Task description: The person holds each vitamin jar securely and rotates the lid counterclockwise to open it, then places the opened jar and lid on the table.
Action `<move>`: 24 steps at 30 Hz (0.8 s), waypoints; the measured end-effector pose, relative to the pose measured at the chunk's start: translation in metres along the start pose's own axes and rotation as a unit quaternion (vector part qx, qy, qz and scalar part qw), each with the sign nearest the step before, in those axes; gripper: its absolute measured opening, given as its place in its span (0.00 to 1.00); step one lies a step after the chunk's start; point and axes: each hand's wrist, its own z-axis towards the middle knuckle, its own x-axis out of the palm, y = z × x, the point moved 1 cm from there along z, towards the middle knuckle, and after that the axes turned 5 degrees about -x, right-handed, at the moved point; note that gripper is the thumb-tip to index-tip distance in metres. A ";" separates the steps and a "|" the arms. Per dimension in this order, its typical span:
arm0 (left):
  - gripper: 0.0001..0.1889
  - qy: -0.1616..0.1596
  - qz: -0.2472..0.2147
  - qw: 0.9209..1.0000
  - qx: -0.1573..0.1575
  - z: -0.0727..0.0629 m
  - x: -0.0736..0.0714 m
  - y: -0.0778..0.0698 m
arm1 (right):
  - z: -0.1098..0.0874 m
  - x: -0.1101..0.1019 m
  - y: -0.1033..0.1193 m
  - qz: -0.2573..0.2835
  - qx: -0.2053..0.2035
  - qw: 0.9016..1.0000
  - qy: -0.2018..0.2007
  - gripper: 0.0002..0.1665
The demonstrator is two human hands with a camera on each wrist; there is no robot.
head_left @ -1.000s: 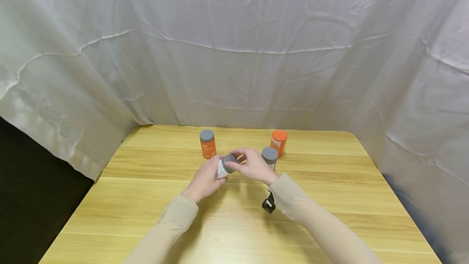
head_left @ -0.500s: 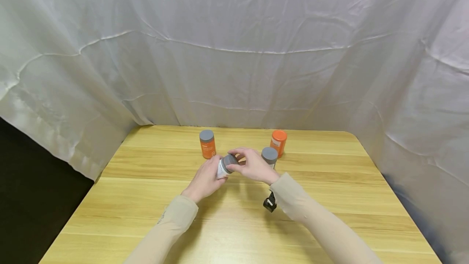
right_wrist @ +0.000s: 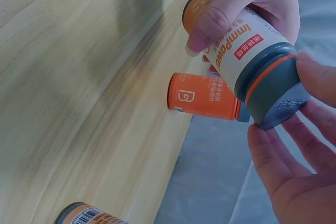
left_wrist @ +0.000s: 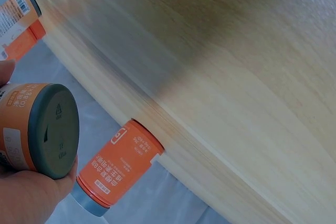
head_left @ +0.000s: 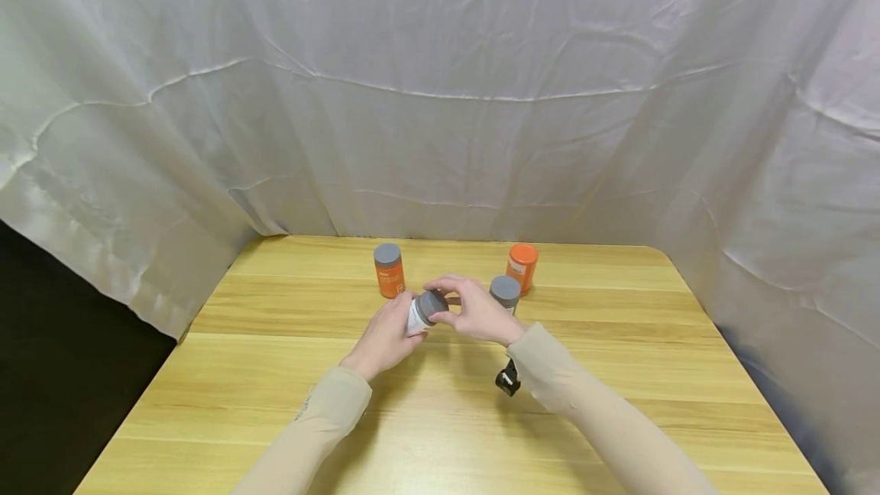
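Observation:
My left hand (head_left: 388, 334) grips a white-and-orange supplement bottle (right_wrist: 244, 45) round its body, holding it tilted above the table. The bottle's dark grey cap (right_wrist: 278, 90) points towards my right hand (head_left: 477, 313). Thumb and fingertips of the right hand are at opposite sides of the cap, pinching it. A thin orange ring shows along the cap's edge in the right wrist view. The left wrist view looks at the bottle's dark base (left_wrist: 55, 131). Just beyond the left hand stands an orange bottle (head_left: 390, 275) with a grey lid.
Behind the right hand stand a grey-lidded bottle (head_left: 505, 291), partly hidden, and an orange-lidded bottle (head_left: 522, 267). A small black device (head_left: 508, 379) is by the right cuff. The wooden table (head_left: 619, 373) ends at a pale curtain (head_left: 454, 136).
The right hand's fingers have shifted slightly round the cap, its fingertips moving a little left and its thumb a little right. The left hand keeps its hold in the same place.

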 end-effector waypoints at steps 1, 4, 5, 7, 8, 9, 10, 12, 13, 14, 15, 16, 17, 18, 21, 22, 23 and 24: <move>0.27 0.001 -0.002 1.000 -0.002 0.000 0.000 0.000 | 0.000 0.000 0.000 -0.001 -0.002 1.000 0.001 0.27; 0.27 -0.001 -0.005 1.000 -0.003 0.000 0.000 -0.001 | -0.001 -0.001 0.000 0.000 -0.001 1.000 0.001 0.29; 0.27 -0.001 -0.006 1.000 -0.004 0.000 0.000 -0.001 | -0.001 -0.001 0.000 0.002 0.001 1.000 0.000 0.30; 0.27 -0.003 -0.008 1.000 -0.006 0.000 -0.001 -0.001 | -0.001 -0.001 0.000 0.008 0.008 1.000 -0.004 0.31; 0.27 -0.004 -0.009 1.000 -0.006 0.000 -0.001 -0.001 | -0.001 -0.001 0.000 0.007 0.012 1.000 -0.006 0.31; 0.27 -0.004 -0.010 1.000 -0.007 0.001 -0.001 -0.001 | -0.001 -0.001 -0.001 0.008 0.016 1.000 -0.008 0.32; 0.26 -0.003 -0.011 1.000 -0.007 0.001 -0.001 -0.001 | -0.001 -0.001 -0.001 0.010 0.021 1.000 -0.009 0.32; 0.26 -0.004 -0.012 1.000 -0.009 0.001 -0.001 -0.001 | -0.001 -0.001 -0.001 0.011 0.029 0.999 -0.010 0.32; 0.27 -0.003 -0.012 1.000 -0.009 0.001 -0.001 -0.001 | -0.001 -0.002 -0.002 0.011 0.034 0.999 -0.009 0.32; 0.27 -0.003 -0.012 1.000 -0.010 0.002 -0.001 0.000 | -0.001 -0.001 -0.002 0.012 0.038 0.999 -0.008 0.32; 0.27 -0.004 -0.010 1.000 -0.011 0.002 -0.001 0.000 | -0.001 -0.001 -0.002 0.016 0.041 0.999 -0.007 0.32; 0.27 -0.006 -0.008 1.000 -0.010 0.002 -0.001 0.000 | -0.001 -0.001 -0.002 0.019 0.043 0.999 -0.005 0.32; 0.27 -0.008 -0.006 1.000 -0.010 0.002 -0.001 0.000 | -0.001 -0.001 -0.002 0.019 0.047 0.999 -0.005 0.32; 0.27 -0.009 -0.006 1.000 -0.010 0.002 -0.001 0.000 | -0.001 -0.001 -0.002 0.015 0.051 0.999 -0.004 0.32; 0.27 -0.016 -0.003 1.000 -0.004 0.002 -0.001 0.001 | 0.000 -0.001 -0.001 -0.005 0.061 0.998 -0.004 0.32; 0.27 -0.017 -0.001 1.000 -0.001 0.002 -0.001 0.001 | 0.000 -0.001 -0.001 -0.014 0.065 0.998 -0.004 0.31; 0.27 -0.016 -0.001 1.000 -0.001 0.001 -0.001 0.001 | 0.001 -0.001 0.000 -0.022 0.067 0.997 -0.004 0.30; 0.27 -0.016 0.000 1.000 0.000 0.001 -0.001 0.000 | 0.001 0.000 0.001 -0.029 0.070 0.997 -0.005 0.30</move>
